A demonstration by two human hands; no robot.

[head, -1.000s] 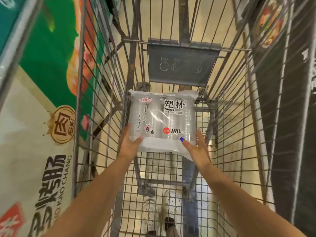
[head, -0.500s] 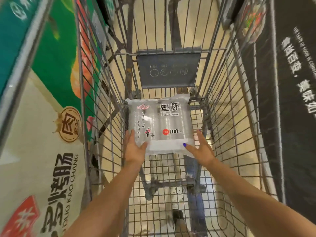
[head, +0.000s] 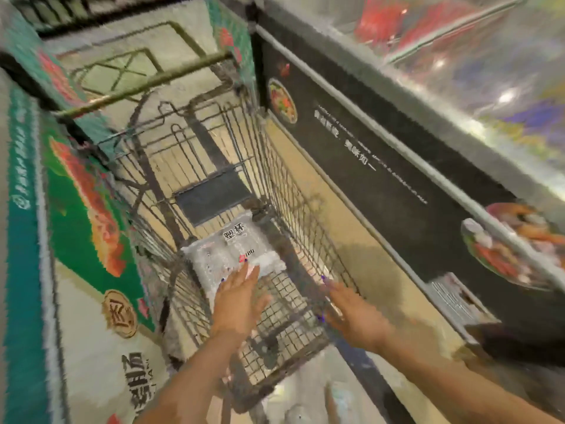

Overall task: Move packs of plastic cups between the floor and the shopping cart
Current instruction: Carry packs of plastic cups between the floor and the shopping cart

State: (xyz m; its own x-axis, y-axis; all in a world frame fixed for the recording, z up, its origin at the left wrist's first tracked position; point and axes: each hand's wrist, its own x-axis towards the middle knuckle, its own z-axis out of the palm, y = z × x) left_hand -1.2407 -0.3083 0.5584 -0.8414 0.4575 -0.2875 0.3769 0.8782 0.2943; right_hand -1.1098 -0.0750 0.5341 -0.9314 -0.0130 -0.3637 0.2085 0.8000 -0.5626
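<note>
The pack of plastic cups [head: 232, 255] lies flat on the wire floor of the shopping cart [head: 305, 228], a little left of the frame's centre, close under the dark panel [head: 211, 200] at the cart's far end. The left hand [head: 238, 298] has its fingers straight and spread, the tips over the pack's near edge; through the blur I cannot say whether they touch the wrapper or hover just off it. That grip is apart, closed on nothing. The right hand [head: 351, 316] is lower right of centre, fingers stretched out and holding nothing, over the cart's right wall.

What could go wrong, as I see it: the wrapper looks slick and the cups inside light, so a brush from those left fingertips could slide the pack or tip its near edge up off the mesh. The right hand sits close to the wires; a quick pull could catch a fingernail in the grid. The cart stands tight between the green and white printed display [head: 76, 240] on the left and the dark freezer case [head: 412, 185] on the right, so any nudge could bump it into either.

In the cart I see only that one pack. The freezer at upper right holds blurred coloured goods I cannot make out.
</note>
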